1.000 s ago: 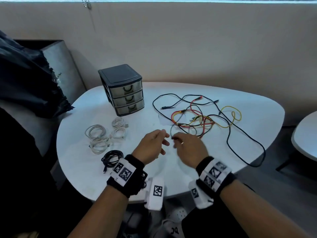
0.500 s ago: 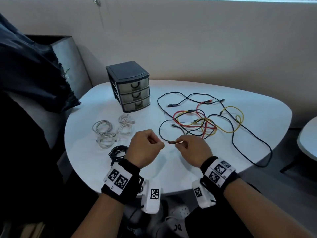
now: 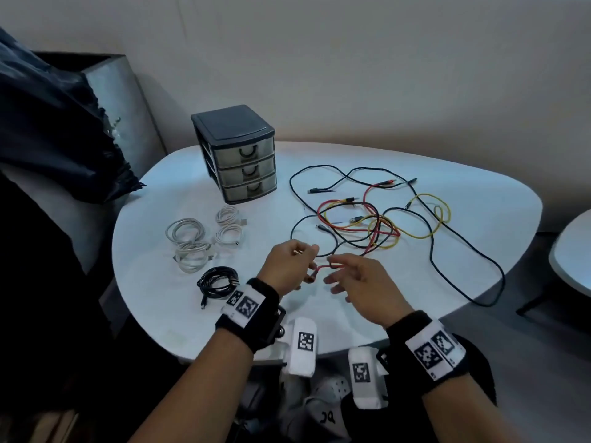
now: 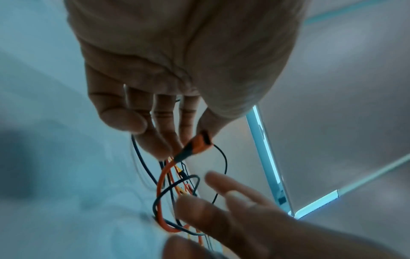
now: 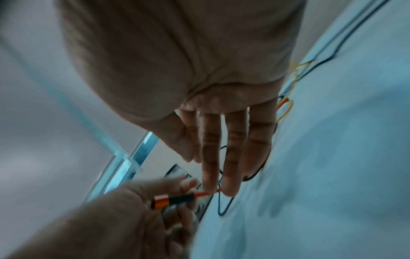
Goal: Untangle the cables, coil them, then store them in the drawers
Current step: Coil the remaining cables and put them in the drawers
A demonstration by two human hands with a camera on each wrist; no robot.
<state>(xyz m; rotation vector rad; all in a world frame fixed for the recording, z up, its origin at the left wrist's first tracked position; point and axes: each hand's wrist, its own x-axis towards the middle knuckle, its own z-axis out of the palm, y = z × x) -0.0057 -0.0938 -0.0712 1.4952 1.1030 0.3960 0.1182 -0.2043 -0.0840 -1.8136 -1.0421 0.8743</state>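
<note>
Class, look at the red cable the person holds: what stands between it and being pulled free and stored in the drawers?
The red cable, held by the left hand and the right hand, runs on under and over black and yellow cables in the tangle. All three drawers are closed.

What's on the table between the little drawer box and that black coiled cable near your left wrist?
Four white coiled cables lie between the drawer unit and the black coil, seen in the head view.
</note>
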